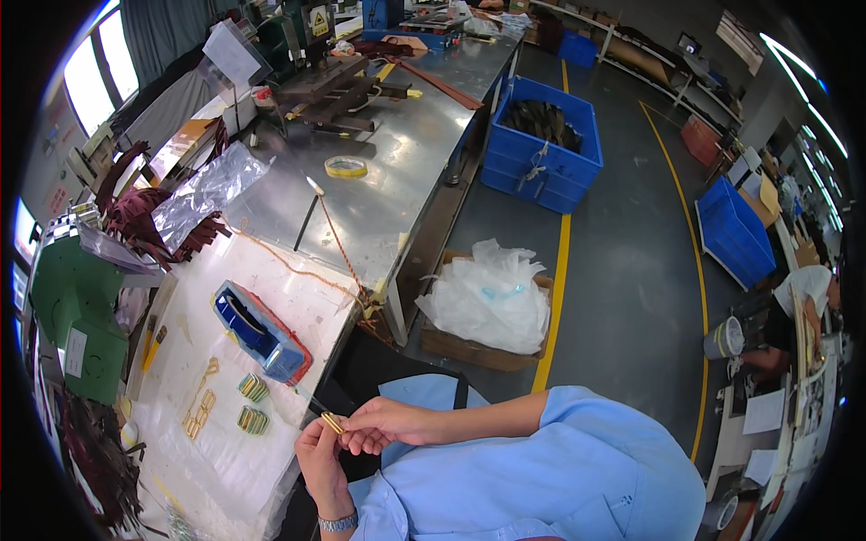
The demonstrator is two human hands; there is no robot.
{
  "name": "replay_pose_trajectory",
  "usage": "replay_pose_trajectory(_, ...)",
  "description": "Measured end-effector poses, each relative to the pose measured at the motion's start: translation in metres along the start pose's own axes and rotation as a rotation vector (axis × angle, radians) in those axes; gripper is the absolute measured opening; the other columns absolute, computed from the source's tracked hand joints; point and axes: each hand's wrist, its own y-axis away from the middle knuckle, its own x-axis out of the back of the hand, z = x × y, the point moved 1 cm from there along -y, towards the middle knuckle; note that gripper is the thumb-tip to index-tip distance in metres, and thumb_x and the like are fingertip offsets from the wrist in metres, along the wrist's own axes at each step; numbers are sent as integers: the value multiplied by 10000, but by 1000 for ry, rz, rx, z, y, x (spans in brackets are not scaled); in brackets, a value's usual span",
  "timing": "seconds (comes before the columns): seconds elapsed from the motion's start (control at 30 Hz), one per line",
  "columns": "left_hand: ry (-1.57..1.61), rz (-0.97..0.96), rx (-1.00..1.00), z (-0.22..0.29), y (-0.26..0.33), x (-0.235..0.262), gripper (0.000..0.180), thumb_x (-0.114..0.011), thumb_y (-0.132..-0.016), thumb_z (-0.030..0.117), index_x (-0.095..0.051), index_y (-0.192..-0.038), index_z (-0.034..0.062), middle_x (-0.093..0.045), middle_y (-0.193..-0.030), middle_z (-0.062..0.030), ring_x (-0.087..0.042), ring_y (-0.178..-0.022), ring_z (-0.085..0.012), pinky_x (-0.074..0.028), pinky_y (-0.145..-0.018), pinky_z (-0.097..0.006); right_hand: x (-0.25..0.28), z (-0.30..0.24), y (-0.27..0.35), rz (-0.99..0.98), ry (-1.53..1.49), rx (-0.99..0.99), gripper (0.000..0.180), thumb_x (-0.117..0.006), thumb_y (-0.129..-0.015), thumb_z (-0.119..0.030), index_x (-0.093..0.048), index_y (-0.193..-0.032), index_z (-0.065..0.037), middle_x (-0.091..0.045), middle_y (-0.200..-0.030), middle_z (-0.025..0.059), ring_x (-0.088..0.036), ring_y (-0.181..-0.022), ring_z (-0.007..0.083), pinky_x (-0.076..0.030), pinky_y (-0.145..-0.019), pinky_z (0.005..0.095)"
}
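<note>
A small gold-coloured metal piece [333, 422], perhaps a rectangular buckle ring, is held up just off the table's edge. My left hand [319, 458], with a metal watch at the wrist, pinches it from below. From the other side, the fingers of my right hand [390, 424] close on it too. On the white sheet to the left lie several gold rectangular rings [199, 416]. Beside them are two small stacks of green-and-gold pieces [253, 420]. A blue tape dispenser [262, 334] stands beyond the stacks.
A yellow tape roll [345, 167] sits on the metal table [397, 194]. Near its edge a twisted cord [336, 230] trails down. On the floor are a box of white plastic sheeting [487, 298] and a blue crate [541, 153]. Another person works at the far right.
</note>
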Motion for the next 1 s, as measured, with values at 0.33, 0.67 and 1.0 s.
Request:
replay_pose_trajectory(0.33, -4, 2, 7, -3, -1, 3, 144, -667, -1038, 83, -757, -989, -18, -767, -924, -65, -653, -722, -86, -520, -659, -217, 0, 2, -2, 14, -41, -26, 373, -652, -1088, -415, -758, -1055, -59, -757, -854, 2, -670, -688, 52, -535, -645, 192)
replay_pose_trajectory(0.67, -6, 1, 8, -2, -2, 2, 152, -666, -1043, 95, -758, -990, -13, -766, -925, -61, -650, -720, -84, -513, -662, -217, 1, 0, -2, -7, -44, -36, 370, -646, -1092, -408, -760, -1049, -59, -754, -840, 0, -678, -698, 54, -545, -655, 198)
replay_pose_trajectory(1.0, -18, -2, 22, 1, 3, -2, 161, -668, -1045, 98, -756, -978, -19, -756, -906, -51, -641, -713, -79, -509, -657, -215, 0, 1, 2, -6, -24, -27, 393, -636, -1099, -432, -757, -1040, -63, -755, -847, 3, -679, -706, 57, -546, -659, 203)
